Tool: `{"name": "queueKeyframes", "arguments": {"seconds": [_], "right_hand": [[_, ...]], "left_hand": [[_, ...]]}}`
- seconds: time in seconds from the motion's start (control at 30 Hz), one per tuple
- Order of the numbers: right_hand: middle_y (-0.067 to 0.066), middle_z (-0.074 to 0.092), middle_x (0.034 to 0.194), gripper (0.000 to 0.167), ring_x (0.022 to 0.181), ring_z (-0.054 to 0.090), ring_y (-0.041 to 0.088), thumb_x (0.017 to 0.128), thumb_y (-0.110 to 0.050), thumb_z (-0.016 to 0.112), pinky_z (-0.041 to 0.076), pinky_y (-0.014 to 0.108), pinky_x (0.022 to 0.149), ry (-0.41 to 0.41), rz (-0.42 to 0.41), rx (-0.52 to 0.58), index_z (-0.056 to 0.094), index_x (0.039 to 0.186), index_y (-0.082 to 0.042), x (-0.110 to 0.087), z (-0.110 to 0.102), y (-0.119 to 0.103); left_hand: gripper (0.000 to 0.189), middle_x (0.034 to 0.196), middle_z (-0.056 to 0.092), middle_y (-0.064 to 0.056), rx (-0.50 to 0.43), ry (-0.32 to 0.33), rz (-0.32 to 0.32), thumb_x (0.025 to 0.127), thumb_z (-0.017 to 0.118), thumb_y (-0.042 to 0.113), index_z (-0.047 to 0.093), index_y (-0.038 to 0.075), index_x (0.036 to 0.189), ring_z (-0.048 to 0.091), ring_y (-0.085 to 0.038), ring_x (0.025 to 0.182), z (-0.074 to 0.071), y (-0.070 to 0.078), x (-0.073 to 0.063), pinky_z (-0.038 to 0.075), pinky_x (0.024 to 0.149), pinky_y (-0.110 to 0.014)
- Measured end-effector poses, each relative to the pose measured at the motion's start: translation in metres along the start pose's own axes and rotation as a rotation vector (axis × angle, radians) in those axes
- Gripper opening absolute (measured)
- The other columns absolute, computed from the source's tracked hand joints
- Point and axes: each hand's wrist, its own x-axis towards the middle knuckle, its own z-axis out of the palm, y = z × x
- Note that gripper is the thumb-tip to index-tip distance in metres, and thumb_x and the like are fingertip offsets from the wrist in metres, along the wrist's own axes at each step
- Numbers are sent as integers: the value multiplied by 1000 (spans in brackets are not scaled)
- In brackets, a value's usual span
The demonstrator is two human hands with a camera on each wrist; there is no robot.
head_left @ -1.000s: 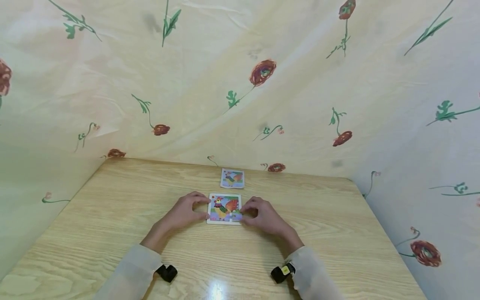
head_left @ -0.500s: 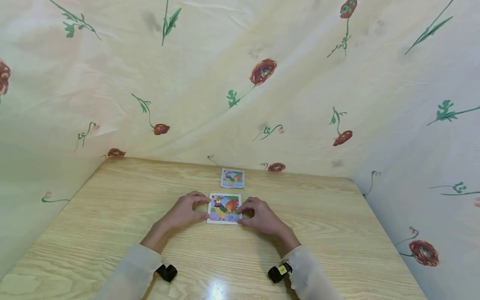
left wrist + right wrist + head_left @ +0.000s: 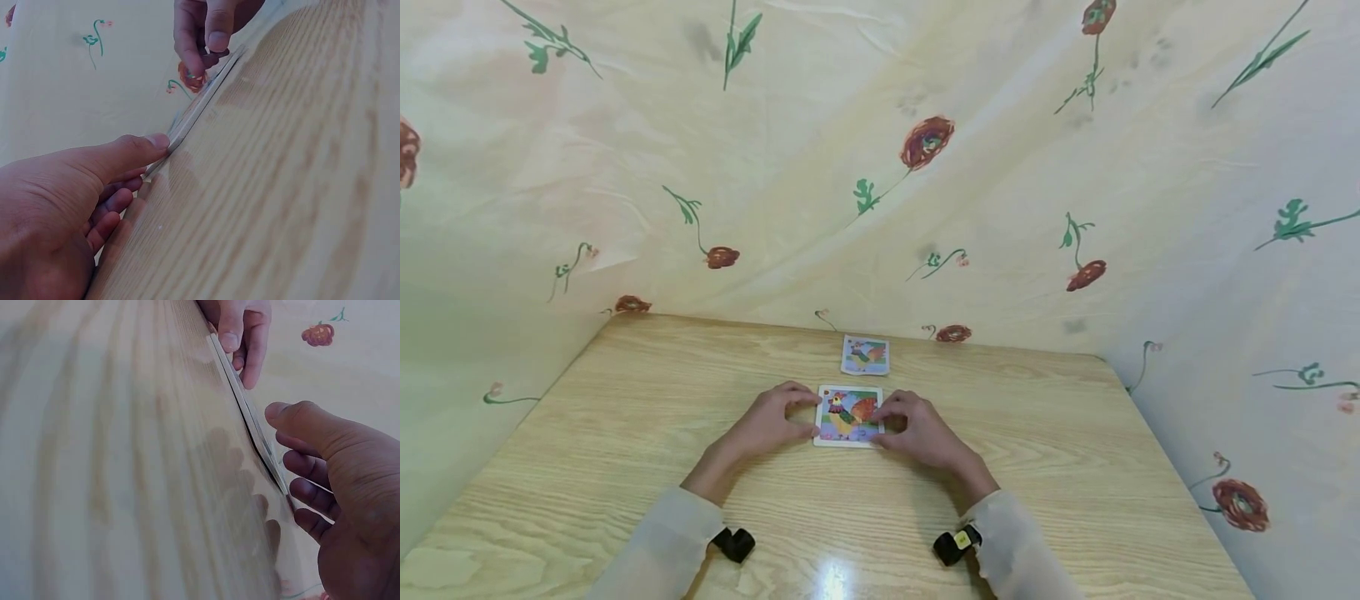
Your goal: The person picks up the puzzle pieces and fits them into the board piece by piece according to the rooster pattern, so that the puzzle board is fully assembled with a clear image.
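A white-framed rooster jigsaw puzzle (image 3: 848, 415) lies flat on the table in the head view. My left hand (image 3: 772, 423) holds its left edge, the thumb at the near side and the fingers farther along. In the left wrist view the left thumb (image 3: 156, 141) rests against the board's edge. Over the lower right part of the puzzle is my right hand (image 3: 922, 431), its fingertips at a puzzle piece (image 3: 864, 432) that lies within the frame. From the right wrist view, the right hand (image 3: 350, 469) has its thumb and fingers apart; fingertip contact is hard to see.
Behind the puzzle lies a small picture card (image 3: 865, 356) with the same rooster. The wooden table (image 3: 700, 375) ends at a flower-printed cloth (image 3: 790, 167) at the back and sides. Black straps with small cameras sit on both wrists.
The right hand has shifted slightly left over the puzzle, and the lower right piece has moved left, closing a pale gap beside it. The left hand stays still.
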Motion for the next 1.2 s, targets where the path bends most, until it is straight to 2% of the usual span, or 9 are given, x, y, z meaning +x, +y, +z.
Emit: {"name": "queueKeyframes", "arguments": {"seconds": [0.17,0.37,0.73,1.2], "right_hand": [[0,66,108,19,95,54,14,88,-23,84,46,24,78,1,-28,-14,81,106,-17,1,3,0],[2,66,108,16,94,52,15,89,-21,83,45,23,76,-3,-15,-27,80,105,-17,0,4,-1],[-3,65,104,15,90,49,14,91,-22,81,44,23,74,-12,26,-34,80,105,-19,3,6,1],[-1,66,100,12,85,48,14,91,-20,81,43,23,71,6,-1,-39,80,102,-16,2,7,-3]], "left_hand": [[47,139,58,1,-9,-3,-8,90,81,31,69,19,134,53,-30,135,1,-1,1,47,110,-54],[47,139,58,1,-6,-4,-7,90,82,31,69,19,134,53,-30,135,1,0,2,47,110,-54],[47,138,59,1,-15,-6,-13,90,82,30,69,19,134,53,-29,134,2,0,1,48,109,-53],[47,139,59,-1,-1,-6,-2,90,82,29,69,18,134,52,-31,135,0,1,0,47,109,-55]]}}
